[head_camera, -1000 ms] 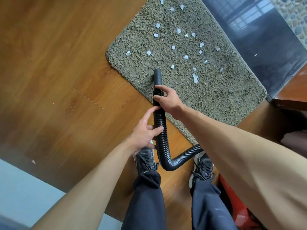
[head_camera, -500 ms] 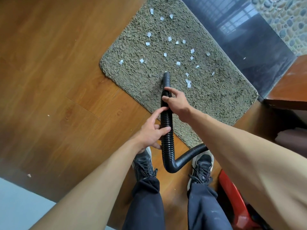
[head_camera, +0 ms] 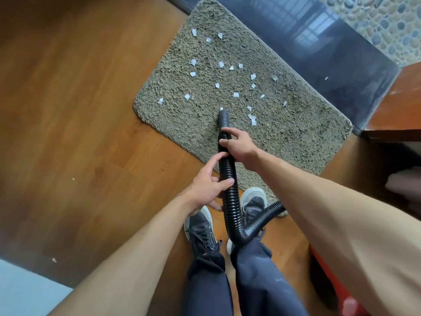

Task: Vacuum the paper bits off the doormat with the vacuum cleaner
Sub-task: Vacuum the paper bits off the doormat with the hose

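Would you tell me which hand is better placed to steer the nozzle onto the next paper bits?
The right. The right hand grips the hose just behind the nozzle, closest to the paper bits on the doormat; the left hand holds it farther back.

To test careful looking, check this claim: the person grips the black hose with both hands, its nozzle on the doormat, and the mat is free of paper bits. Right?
Not quite. The head view shows many paper bits scattered over the doormat, mostly beyond the nozzle. The left hand and right hand do grip the black hose.
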